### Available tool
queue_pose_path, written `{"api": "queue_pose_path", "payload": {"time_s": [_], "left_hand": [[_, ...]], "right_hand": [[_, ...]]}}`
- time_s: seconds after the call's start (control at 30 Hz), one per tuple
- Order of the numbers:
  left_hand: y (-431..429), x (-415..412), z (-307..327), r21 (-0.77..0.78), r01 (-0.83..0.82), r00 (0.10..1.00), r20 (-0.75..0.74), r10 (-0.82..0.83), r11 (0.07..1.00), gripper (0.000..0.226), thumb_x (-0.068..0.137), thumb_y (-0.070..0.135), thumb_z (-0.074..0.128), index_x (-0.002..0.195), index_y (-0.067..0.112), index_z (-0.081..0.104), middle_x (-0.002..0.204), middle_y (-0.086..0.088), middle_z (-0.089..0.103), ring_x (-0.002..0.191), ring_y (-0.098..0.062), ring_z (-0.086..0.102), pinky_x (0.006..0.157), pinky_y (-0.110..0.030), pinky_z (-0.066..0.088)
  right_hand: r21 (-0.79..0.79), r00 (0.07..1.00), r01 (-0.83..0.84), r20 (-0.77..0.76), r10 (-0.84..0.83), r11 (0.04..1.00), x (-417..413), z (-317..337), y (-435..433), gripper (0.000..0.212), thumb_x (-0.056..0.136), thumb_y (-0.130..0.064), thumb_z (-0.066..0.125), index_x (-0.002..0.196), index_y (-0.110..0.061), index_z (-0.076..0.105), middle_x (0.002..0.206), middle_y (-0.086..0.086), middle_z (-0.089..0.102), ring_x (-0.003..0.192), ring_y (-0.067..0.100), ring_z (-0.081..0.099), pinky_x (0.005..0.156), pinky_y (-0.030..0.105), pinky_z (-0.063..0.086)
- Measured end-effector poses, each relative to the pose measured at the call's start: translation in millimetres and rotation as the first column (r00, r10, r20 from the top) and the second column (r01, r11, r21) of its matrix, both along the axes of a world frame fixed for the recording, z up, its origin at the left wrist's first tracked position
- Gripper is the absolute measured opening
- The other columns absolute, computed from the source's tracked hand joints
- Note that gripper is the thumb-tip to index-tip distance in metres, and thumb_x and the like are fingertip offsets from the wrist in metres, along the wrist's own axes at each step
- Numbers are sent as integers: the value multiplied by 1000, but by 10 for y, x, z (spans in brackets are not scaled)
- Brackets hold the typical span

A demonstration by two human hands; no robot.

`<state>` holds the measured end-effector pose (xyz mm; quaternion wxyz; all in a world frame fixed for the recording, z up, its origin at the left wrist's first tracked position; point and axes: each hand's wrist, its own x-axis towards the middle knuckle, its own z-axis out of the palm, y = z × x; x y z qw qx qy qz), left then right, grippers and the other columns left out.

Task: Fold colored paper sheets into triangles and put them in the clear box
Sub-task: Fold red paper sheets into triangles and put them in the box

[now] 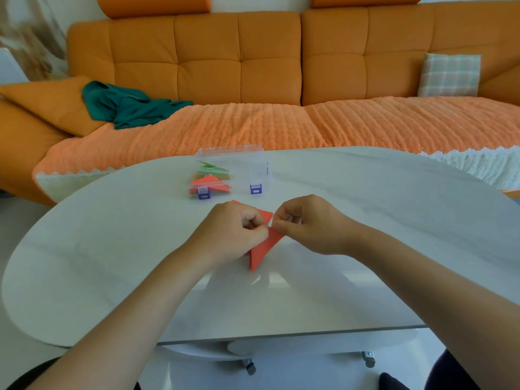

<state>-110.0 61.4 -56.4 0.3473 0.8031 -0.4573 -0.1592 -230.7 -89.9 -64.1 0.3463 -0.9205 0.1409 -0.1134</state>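
A red paper sheet [263,246], partly folded, is pinched at mid-bench [365,220] by both the left hand [236,235] and right hand [306,223]; behind it, the clear box [233,171] holds red and green folded triangles [211,180].

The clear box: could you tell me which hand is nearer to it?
Left. The left hand sits just in front of the clear box; the right hand is in front and off to its right.

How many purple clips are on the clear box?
2. The left clip sits on the front of the box, by the folded red paper inside. The right clip sits on the front too, further right. Others may hide at the back.
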Motion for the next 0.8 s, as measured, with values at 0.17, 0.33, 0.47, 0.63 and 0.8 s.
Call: {"api": "queue_pose_path", "payload": {"time_s": [0.17,0.33,0.47,0.63,0.8], "left_hand": [[50,196,64,3,-89,988,-126,89,996,22,86,8,58,73,12,74,67,1,75,67,-22,74,67,-35,62],[51,257,-36,-192,-257,935,-298,193,947,17,94,13,62,87,16,77,80,3,77,77,-15,75,66,-29,61],[-33,85,-158,-264,-268,909,-387,152,927,10,93,23,68,94,24,77,83,6,77,78,-9,73,73,-28,60],[-38,71,-165,-248,-314,909,-358,214,917,13,91,23,70,81,23,78,77,5,76,72,-11,71,77,-34,59],[-40,13,-191,-186,-220,949,-267,166,958,15,90,24,66,80,25,78,72,6,74,64,-11,67,70,-38,60]], "right_hand": [[67,994,103,27,-105,992,6,17,-112,20,94,-23,61,77,-28,69,68,-18,66,63,-1,59,62,15,48],[192,978,199,23,-207,961,3,14,-116,22,96,-24,58,78,-23,71,73,-7,67,62,3,57,52,13,43],[274,972,214,32,-231,938,32,17,-47,23,96,-23,57,79,-18,71,70,-3,65,61,4,56,47,12,40],[279,980,200,-32,-199,939,25,45,-33,20,92,-23,58,79,-13,70,71,-4,62,65,9,52,54,17,42],[274,989,150,-33,-146,950,38,33,8,15,90,-29,66,79,-21,73,71,-12,66,63,2,55,59,17,43]]}}
